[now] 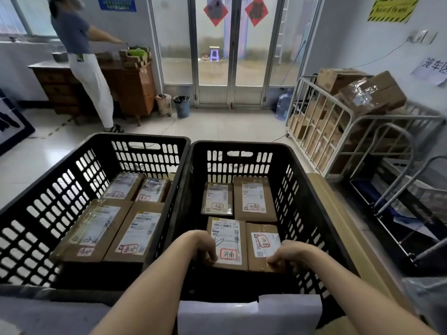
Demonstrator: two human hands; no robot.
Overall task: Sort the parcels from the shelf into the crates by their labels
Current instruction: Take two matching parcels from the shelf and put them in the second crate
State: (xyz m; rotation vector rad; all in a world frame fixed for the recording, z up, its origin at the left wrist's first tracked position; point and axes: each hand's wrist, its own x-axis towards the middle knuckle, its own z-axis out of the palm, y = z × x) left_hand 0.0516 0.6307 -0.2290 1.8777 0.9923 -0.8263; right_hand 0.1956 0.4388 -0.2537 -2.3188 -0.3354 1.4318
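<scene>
Both forearms reach down from the near edge into the right crate (312, 189). Going left to right: the left crate (48, 189), black and slotted, holds four brown parcels (135, 235) lying flat in two rows, labels up, each with a red-boxed handwritten mark. It stands touching the right crate, which also holds four parcels in two rows.

At the near row there, the left hand (205, 247) rests with fingers curled on the near left corner of the left parcel (227, 243), whose white label carries a red-boxed mark. The right hand (283, 256) has its fingers bent over the near edge of the right parcel (262, 245) just beside it. Neither hand is spread; whether they grip or only press I cannot tell. The two parcels lie side by side, touching.

White paper (249, 313) hangs over the near wall of the right crate.

Further off, on the left, a person (82, 56) stands at a wooden worktop (135, 85). Glass doors (229, 49) fill the middle of the far wall. To the right, a metal cage cart (338, 131) holds cardboard boxes.
</scene>
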